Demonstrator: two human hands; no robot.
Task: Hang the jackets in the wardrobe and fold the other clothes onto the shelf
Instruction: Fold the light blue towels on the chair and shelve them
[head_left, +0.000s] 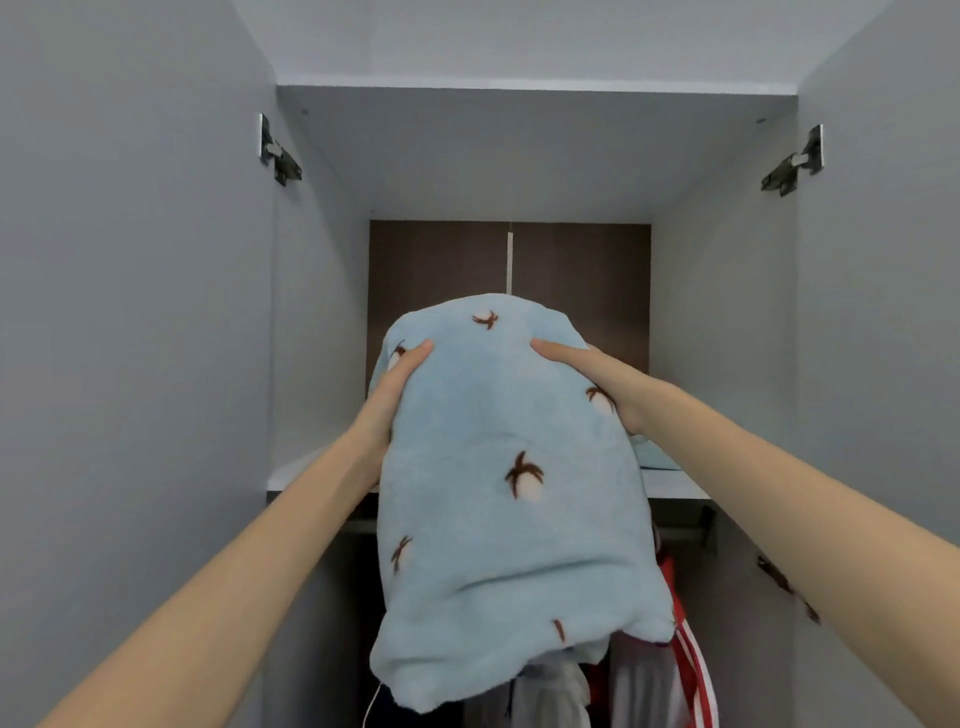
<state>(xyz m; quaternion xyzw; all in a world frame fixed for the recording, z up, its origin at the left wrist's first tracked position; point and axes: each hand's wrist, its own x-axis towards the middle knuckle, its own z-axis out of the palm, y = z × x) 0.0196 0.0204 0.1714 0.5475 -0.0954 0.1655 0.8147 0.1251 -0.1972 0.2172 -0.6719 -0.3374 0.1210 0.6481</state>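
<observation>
A folded light-blue fleece garment (514, 493) with small brown and white motifs is lifted up in front of the wardrobe's upper shelf (675, 483). My left hand (395, 384) grips its left side, thumb on top and fingers hidden underneath. My right hand (597, 379) grips its right side the same way. The garment's far end reaches over the shelf's front edge; its near end hangs down toward me. Below the shelf, jackets (680, 670) hang from the rail (680, 532), one red with white stripes.
Both grey wardrobe doors (130, 364) stand wide open at left and right, with metal hinges (278, 150) at the top. The upper compartment has a dark brown back panel (441, 270). A pale cord (371, 706) dangles below the garment.
</observation>
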